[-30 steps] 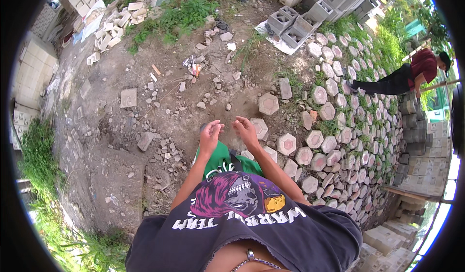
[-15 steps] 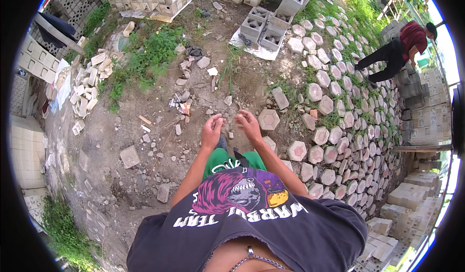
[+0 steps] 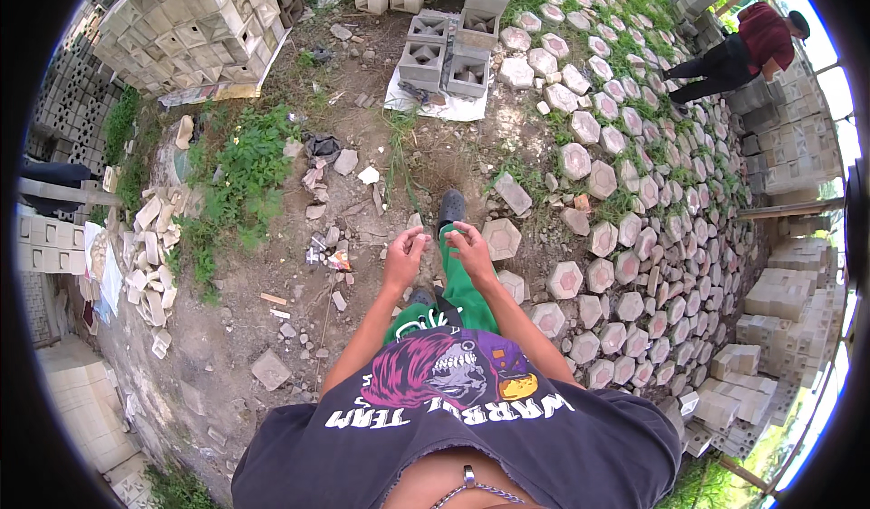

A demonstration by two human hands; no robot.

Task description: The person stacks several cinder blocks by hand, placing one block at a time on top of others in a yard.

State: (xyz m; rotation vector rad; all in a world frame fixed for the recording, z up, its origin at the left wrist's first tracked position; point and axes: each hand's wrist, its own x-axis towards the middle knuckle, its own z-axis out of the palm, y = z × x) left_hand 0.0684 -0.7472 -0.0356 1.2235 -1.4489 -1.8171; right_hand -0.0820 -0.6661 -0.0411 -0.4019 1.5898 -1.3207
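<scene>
At centre, left hand [image 3: 405, 255] and right hand [image 3: 472, 252] hung beside the green trousers [image 3: 460, 284]. Both were empty, fingers loosely curled, nothing gripped. Dark grey shoe [image 3: 453, 206] sat at 12 o'clock, ahead of the gap between them.

Nearest piece: hexagonal concrete paver [image 3: 501, 239], flat on the dirt [image 3: 227, 328], at 2–3 o'clock from the right hand, just beside it in view. Couldn't tell the height gap.

Handling, my read: paver looked heavy for its size, rigid, gritty and dry, so low slip risk; edges likely chip if dropped. Best hold was two opposite side faces, a hand on each, fingertips tucked under the lower edge, off the corners.

Around: grey rectangular block [image 3: 513, 193] at 1 o'clock; more hexagonal pavers [image 3: 565, 280], many with reddish centres, spread 1 to 4. Hollow concrete blocks [image 3: 421, 76] stood on white sheeting [image 3: 399, 101] at 12. Weeds [image 3: 249, 169] at 10, broken block pieces [image 3: 149, 246] at 9. Co-worker [image 3: 761, 42] stood at 2.
</scene>
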